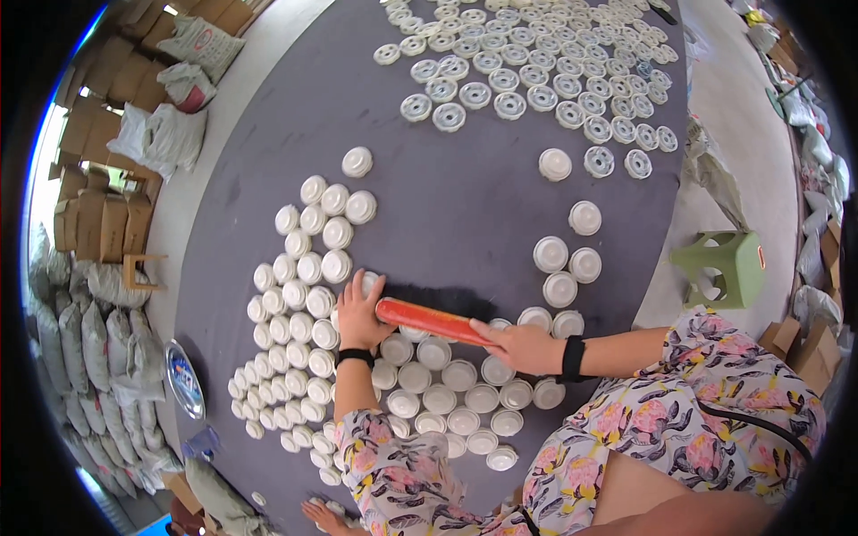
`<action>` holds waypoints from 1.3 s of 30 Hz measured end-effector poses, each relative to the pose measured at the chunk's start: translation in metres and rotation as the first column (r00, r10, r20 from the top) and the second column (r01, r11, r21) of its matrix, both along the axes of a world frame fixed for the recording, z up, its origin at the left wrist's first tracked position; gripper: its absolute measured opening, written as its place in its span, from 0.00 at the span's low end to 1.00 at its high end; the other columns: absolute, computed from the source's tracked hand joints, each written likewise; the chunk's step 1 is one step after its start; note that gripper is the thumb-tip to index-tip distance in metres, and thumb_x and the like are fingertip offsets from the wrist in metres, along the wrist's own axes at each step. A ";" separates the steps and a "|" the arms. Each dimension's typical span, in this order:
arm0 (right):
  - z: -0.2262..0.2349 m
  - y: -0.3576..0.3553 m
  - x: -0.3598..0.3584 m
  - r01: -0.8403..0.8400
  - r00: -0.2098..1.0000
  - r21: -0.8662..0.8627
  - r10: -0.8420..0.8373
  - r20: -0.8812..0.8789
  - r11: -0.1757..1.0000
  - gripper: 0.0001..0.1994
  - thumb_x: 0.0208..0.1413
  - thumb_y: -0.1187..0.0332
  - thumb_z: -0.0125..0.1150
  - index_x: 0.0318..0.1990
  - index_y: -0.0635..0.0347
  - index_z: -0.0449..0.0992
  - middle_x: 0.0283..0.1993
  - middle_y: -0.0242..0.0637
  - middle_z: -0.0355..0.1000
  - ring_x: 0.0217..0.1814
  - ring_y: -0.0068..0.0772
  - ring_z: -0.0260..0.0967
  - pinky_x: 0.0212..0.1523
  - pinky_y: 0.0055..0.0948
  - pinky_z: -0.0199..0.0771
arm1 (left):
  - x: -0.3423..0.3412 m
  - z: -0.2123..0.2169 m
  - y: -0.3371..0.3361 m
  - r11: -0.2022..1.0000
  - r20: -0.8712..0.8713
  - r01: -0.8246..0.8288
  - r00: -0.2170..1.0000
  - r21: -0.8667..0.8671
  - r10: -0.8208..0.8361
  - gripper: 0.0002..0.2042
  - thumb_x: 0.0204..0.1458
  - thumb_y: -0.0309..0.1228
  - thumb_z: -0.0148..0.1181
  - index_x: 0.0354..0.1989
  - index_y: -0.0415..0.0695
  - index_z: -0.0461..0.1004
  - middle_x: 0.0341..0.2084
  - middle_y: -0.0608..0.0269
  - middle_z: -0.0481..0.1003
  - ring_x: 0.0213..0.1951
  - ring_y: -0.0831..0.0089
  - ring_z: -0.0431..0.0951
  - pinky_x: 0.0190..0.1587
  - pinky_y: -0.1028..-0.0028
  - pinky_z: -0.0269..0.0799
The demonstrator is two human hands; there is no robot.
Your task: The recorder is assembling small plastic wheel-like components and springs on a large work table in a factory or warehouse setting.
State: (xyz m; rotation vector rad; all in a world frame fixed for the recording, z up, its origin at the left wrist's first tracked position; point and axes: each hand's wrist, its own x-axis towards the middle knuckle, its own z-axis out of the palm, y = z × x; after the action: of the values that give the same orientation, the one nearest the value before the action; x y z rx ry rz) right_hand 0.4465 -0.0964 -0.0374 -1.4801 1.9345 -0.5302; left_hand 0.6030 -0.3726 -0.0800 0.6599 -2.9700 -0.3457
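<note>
Both the left hand (357,314) and right hand (523,347) have fingers clamped on an orange-handled brush (429,320), its black bristles resting among white round caps (304,295) near the grey desk's (447,205) near edge.

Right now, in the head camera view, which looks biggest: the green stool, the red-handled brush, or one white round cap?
1. Green stool, though it stands on the floor farther from the camera, so its true size is unsure.
2. Red-handled brush, held by the left hand and right hand; longer, but slimmer.
3. White round cap, clearly smallest.
</note>
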 end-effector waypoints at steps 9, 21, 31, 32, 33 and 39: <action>-0.011 -0.039 0.080 -0.379 0.912 0.074 0.359 0.198 0.923 0.26 0.55 0.62 0.47 0.62 0.44 0.51 0.23 0.48 0.69 0.21 0.50 0.67 0.21 0.45 0.64 | 0.176 0.009 0.034 0.950 0.273 -0.312 0.911 -0.028 0.307 0.39 0.24 0.47 0.67 0.54 0.58 0.65 0.59 0.51 0.55 0.61 0.51 0.51 0.61 0.43 0.33; 0.000 -0.261 -0.143 0.203 0.877 -0.252 -0.290 -0.383 0.946 0.26 0.51 0.64 0.52 0.60 0.51 0.58 0.23 0.48 0.70 0.26 0.49 0.69 0.27 0.42 0.69 | -0.049 -0.005 -0.179 0.892 -0.096 -0.451 0.890 -0.022 0.447 0.41 0.38 0.55 0.60 0.62 0.53 0.54 0.62 0.44 0.46 0.64 0.45 0.40 0.58 0.39 0.37; -0.046 -0.207 0.040 0.059 0.997 -0.118 -0.053 0.051 0.991 0.29 0.54 0.64 0.49 0.64 0.51 0.50 0.24 0.51 0.70 0.25 0.53 0.69 0.28 0.45 0.68 | 0.075 -0.017 -0.162 0.956 0.073 -0.292 0.953 -0.034 0.293 0.44 0.30 0.54 0.66 0.59 0.50 0.59 0.55 0.50 0.60 0.62 0.45 0.48 0.57 0.46 0.50; -0.050 -0.198 0.059 0.010 0.998 -0.117 -0.001 0.070 0.993 0.29 0.54 0.64 0.49 0.64 0.51 0.49 0.24 0.51 0.69 0.25 0.52 0.69 0.27 0.44 0.68 | 0.099 -0.016 -0.150 0.955 0.074 -0.295 0.952 -0.032 0.296 0.43 0.30 0.53 0.66 0.58 0.48 0.60 0.54 0.50 0.61 0.62 0.46 0.48 0.57 0.47 0.50; -0.052 -0.189 0.076 -0.040 0.995 -0.122 0.051 0.088 0.992 0.30 0.54 0.63 0.49 0.64 0.51 0.49 0.23 0.51 0.69 0.24 0.51 0.69 0.27 0.44 0.68 | 0.121 -0.012 -0.137 0.954 0.074 -0.298 0.951 -0.033 0.300 0.43 0.29 0.52 0.67 0.57 0.46 0.61 0.53 0.49 0.62 0.61 0.46 0.49 0.58 0.48 0.49; -0.058 -0.157 0.149 -0.287 0.909 -0.135 0.314 0.273 0.948 0.29 0.51 0.68 0.48 0.62 0.35 0.53 0.18 0.47 0.65 0.21 0.50 0.67 0.21 0.45 0.64 | 0.261 -0.016 -0.062 0.887 0.187 -0.461 0.874 0.030 0.448 0.34 0.29 0.45 0.70 0.48 0.44 0.68 0.55 0.42 0.59 0.58 0.44 0.55 0.57 0.51 0.55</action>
State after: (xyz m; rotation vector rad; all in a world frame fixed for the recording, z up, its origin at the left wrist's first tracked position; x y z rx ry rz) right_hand 0.5958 -0.2533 -0.0959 -1.6194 1.4381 -0.6608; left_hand 0.8645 -0.4347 -0.0960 1.4315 -2.8351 -0.3733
